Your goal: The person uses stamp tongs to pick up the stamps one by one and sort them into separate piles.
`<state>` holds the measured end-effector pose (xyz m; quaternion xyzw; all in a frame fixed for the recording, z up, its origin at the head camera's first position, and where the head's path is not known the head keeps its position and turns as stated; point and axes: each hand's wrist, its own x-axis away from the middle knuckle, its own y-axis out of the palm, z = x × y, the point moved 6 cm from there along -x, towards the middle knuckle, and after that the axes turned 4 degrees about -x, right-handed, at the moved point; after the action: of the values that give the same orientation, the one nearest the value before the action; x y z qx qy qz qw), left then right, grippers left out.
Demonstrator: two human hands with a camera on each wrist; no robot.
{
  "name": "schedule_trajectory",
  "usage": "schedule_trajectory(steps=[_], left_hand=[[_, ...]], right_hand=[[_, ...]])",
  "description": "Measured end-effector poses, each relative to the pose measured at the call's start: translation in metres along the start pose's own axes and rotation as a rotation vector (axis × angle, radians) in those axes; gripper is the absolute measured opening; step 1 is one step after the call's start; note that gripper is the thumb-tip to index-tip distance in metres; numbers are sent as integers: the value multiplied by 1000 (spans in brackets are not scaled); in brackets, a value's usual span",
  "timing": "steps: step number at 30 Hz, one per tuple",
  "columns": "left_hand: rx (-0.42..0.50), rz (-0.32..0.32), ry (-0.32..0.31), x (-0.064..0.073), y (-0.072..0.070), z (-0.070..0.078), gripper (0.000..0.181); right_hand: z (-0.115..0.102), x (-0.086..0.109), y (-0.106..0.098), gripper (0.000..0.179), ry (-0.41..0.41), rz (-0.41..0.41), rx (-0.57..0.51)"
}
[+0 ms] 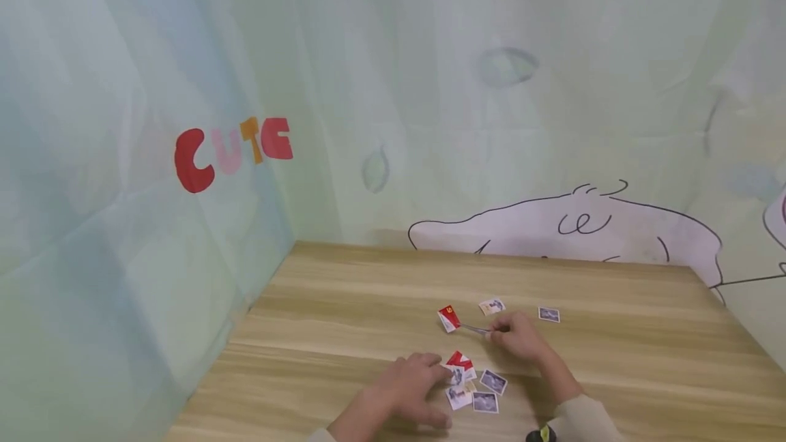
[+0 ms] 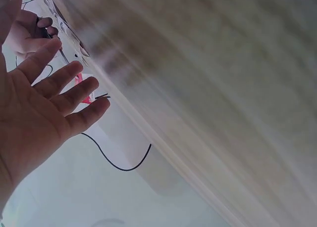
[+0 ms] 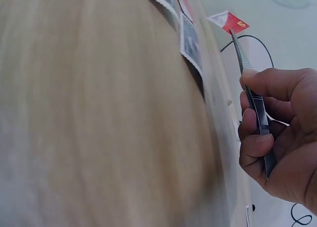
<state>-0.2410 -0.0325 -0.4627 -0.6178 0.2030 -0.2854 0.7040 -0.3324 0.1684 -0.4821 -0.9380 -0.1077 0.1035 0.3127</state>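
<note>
On the left side there is a pale cloth [image 1: 74,333], and on it the word "CUTE" [image 1: 196,181] stands in coloured letters. Next comes the wooden table [image 1: 295,305].

Over the front part of the table is the left hand [image 1: 408,386]. Its fingers are spread and almost straight, and it holds nothing; the fingertips are at the left edge of a group of stamps, but whether they touch them I cannot tell.

Farther back is the red stamp [image 1: 449,319]. It is caught at its corner by the tips of the tweezers [image 3: 258,108], and in the right wrist view it is seen raised off the table.

The group lies nearer to the person, close together: a second red stamp [image 1: 464,363] behind, pale stamps [image 1: 458,398] in front of it, and two grey stamps [image 1: 494,382] on the right side.

Behind the tweezers a single pale stamp [image 1: 492,306] lies flat. Then comes the right hand [image 1: 517,337], which pinches the tweezers between thumb and curled fingers. Just beyond it, to the right, lies a lone grey stamp [image 1: 549,314].
</note>
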Motion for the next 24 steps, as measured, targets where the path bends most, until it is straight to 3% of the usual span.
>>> schedule_trajectory(steps=[10, 24], left_hand=[[-14, -24, 66, 1, 5, 8, 70], [-5, -29, 69, -6, 7, 6, 69]], right_hand=[[-6, -11, 13, 3, 35, 51, -34], [-8, -27, 21, 6, 89, 99, -55]])
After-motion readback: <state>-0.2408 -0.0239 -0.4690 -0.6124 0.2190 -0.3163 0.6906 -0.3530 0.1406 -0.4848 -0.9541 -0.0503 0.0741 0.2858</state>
